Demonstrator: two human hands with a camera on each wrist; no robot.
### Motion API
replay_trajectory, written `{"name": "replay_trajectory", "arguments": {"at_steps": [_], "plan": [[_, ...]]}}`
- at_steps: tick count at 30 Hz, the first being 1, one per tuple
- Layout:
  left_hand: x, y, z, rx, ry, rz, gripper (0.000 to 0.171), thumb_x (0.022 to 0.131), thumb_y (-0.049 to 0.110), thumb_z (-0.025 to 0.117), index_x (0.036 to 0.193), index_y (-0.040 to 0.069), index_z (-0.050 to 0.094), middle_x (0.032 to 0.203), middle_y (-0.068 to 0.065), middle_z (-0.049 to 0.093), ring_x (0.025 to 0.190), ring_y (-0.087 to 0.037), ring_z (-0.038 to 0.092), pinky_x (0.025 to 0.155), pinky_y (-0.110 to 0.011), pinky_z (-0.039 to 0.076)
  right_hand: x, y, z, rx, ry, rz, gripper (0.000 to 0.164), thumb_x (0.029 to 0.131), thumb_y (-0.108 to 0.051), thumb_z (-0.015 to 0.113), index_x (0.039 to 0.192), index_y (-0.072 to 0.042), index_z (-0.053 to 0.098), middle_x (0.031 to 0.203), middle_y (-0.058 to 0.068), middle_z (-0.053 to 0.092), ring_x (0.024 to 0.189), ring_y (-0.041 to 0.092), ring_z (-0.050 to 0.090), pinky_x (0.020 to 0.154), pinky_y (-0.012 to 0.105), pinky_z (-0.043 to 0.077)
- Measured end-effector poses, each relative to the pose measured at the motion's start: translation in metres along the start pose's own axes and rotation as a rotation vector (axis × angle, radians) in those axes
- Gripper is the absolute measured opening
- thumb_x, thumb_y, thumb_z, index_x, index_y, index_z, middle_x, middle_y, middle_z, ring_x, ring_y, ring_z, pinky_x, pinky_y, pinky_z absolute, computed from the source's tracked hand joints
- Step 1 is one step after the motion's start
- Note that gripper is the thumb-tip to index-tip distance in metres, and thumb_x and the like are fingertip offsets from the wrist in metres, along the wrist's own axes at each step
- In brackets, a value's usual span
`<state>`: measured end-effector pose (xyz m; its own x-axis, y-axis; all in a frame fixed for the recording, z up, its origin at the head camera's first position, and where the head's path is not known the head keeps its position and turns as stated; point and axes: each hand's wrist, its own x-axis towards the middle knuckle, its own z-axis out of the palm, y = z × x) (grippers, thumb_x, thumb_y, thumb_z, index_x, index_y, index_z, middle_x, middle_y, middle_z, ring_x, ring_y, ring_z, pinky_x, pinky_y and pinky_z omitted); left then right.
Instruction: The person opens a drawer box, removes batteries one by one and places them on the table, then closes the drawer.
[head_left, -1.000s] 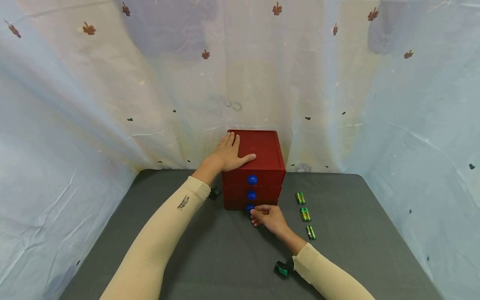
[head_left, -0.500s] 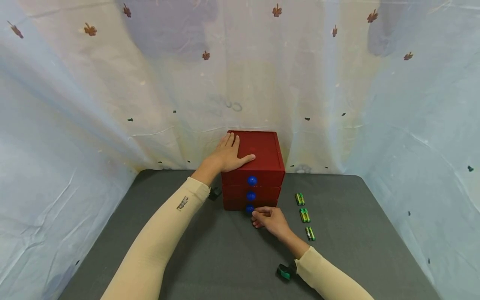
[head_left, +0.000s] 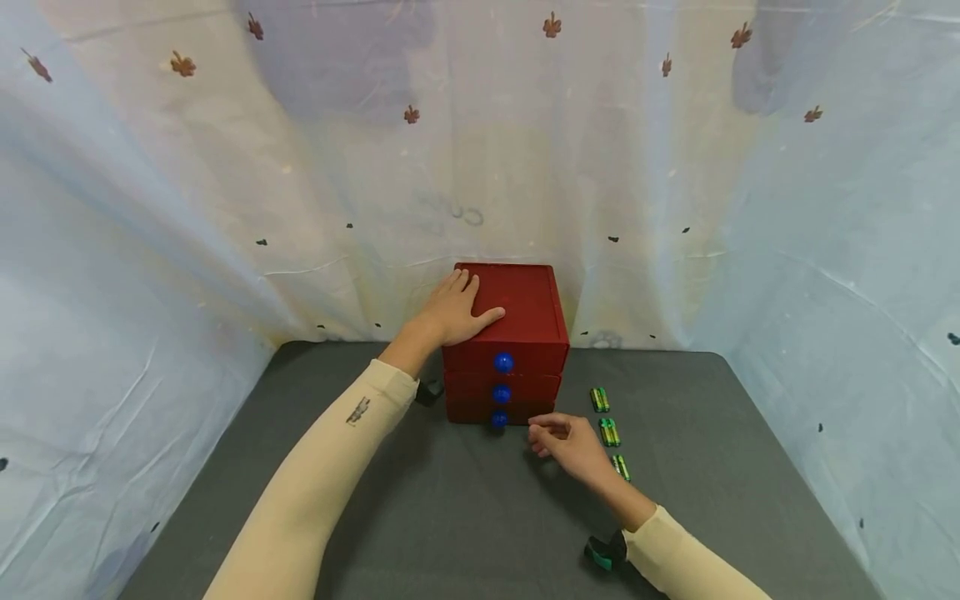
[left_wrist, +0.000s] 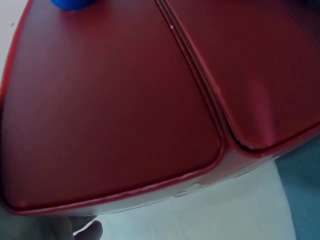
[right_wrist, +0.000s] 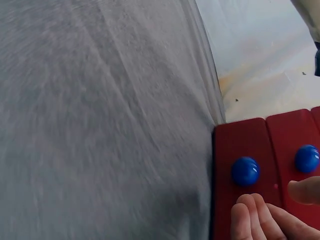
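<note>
A red box of three stacked drawers [head_left: 525, 300], each with a round blue knob, stands at the back of the table. My left hand [head_left: 453, 312] rests on its top near the left side, fingers spread. To the right of the lowest blue knob [head_left: 499, 419] is my right hand [head_left: 570, 443], fingers loosely bent and holding nothing. In the right wrist view its fingers [right_wrist: 255, 217] show just below that knob, with the thumb apart from them. All three drawers are pushed in. The left wrist view shows mostly red drawer fronts [left_wrist: 110, 110].
Green-and-yellow batteries lie in three small groups to the right of the box: a far group [head_left: 599, 399], a middle group [head_left: 610, 432] and a near group [head_left: 621, 467], partly behind my right hand. A grey cloth [head_left: 465, 517] covers the table. A pale curtain [head_left: 495, 167] hangs behind.
My right hand has let go of the lowest knob and moved right, toward the batteries. My left hand stays on top of the box.
</note>
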<state>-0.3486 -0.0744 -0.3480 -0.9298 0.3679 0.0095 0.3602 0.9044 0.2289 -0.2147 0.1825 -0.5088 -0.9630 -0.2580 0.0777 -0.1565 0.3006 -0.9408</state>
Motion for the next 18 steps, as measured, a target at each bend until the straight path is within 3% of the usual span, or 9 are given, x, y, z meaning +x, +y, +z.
{"name": "replay_trajectory", "arguments": {"at_steps": [6, 9, 14, 18], "plan": [[-0.001, -0.003, -0.003, 0.034, 0.02, 0.008, 0.091, 0.109, 0.066, 0.043, 0.171, 0.002, 0.024, 0.178, -0.018, 0.017, 0.167, -0.032, 0.011, 0.135, -0.046, 0.01, -0.008, -0.01, -0.022, -0.078, 0.03, -0.028, 0.035, 0.108, -0.018, 0.069, 0.129, 0.009, 0.072, 0.108, 0.025, 0.077, 0.095, 0.042, 0.077, 0.081, 0.05, 0.065], [-0.003, -0.005, -0.005, 0.055, 0.016, 0.026, 0.088, 0.11, 0.065, 0.043, 0.17, 0.002, 0.026, 0.178, -0.017, 0.02, 0.166, -0.033, 0.015, 0.135, -0.046, 0.012, -0.011, -0.014, -0.034, -0.136, 0.055, -0.026, 0.033, 0.107, -0.019, 0.07, 0.129, 0.004, 0.073, 0.11, 0.023, 0.078, 0.096, 0.041, 0.077, 0.081, 0.044, 0.066], [-0.014, -0.01, -0.009, 0.074, 0.028, 0.073, 0.083, 0.111, 0.06, 0.046, 0.169, 0.003, 0.031, 0.176, -0.016, 0.026, 0.164, -0.036, 0.022, 0.134, -0.049, 0.016, -0.017, -0.02, -0.054, -0.255, 0.114, -0.058, 0.029, 0.106, -0.021, 0.072, 0.13, -0.005, 0.076, 0.111, 0.015, 0.079, 0.098, 0.034, 0.077, 0.081, 0.031, 0.063], [-0.025, -0.017, -0.012, 0.055, 0.051, 0.093, 0.082, 0.11, 0.06, 0.048, 0.169, 0.005, 0.032, 0.176, -0.015, 0.028, 0.163, -0.039, 0.025, 0.134, -0.052, 0.016, -0.024, -0.026, -0.071, -0.338, 0.152, -0.075, 0.031, 0.106, -0.025, 0.072, 0.132, -0.009, 0.076, 0.116, 0.007, 0.079, 0.103, 0.026, 0.076, 0.086, 0.033, 0.063]]}}
